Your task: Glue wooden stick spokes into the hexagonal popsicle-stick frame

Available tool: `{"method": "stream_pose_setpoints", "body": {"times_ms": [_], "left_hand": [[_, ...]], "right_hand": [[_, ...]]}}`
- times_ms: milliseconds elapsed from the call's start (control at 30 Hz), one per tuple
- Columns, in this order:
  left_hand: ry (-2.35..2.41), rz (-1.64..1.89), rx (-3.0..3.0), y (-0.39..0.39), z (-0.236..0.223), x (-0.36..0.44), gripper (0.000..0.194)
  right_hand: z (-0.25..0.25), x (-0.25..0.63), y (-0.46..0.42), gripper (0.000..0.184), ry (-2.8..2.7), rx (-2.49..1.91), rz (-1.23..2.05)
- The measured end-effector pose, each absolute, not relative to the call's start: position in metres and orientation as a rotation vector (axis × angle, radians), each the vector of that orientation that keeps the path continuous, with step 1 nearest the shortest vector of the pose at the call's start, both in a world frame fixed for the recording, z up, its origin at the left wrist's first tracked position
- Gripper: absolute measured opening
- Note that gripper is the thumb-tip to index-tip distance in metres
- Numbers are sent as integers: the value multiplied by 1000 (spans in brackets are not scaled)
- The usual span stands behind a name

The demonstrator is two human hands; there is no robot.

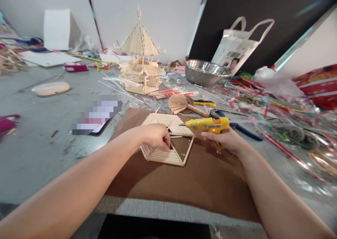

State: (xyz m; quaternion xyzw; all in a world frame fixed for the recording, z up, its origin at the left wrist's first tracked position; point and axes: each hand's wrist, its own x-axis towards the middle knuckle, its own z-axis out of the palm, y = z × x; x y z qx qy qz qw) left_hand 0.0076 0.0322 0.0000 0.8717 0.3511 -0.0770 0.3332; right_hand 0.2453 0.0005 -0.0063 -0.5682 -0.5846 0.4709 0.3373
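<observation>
Wrapped round the handle of a yellow glue gun is my right hand; the nozzle points left, over a hexagonal panel of pale wooden sticks. The panel lies on a brown board. Its right-hand section is a bare frame with the brown board showing through, while the other visible sections are filled with sticks. My left hand is at the panel's middle, its fingers curled and pinched downward. What those fingers hold, if anything, is hidden.
A stick-built pagoda model stands behind the board. Nearby are a paper fan, a yellow cutter, blue-handled pliers, a phone and a white case. A metal bowl and tangled scraps lie to the right.
</observation>
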Motion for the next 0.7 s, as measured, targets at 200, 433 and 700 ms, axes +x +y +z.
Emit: {"method": "stream_pose_setpoints", "body": {"times_ms": [200, 433, 700], "left_hand": [[962, -235, 2291, 31, 2, 9, 25], [889, -335, 2341, 29, 10, 11, 30], [835, -326, 2276, 29, 12, 12, 34]], "right_hand": [[-8, 246, 1, 24, -1517, -1522, 1213], [-8, 245, 0, 22, -1516, -1529, 1215], [-1, 225, -4, 20, -1185, -1465, 1539]]}}
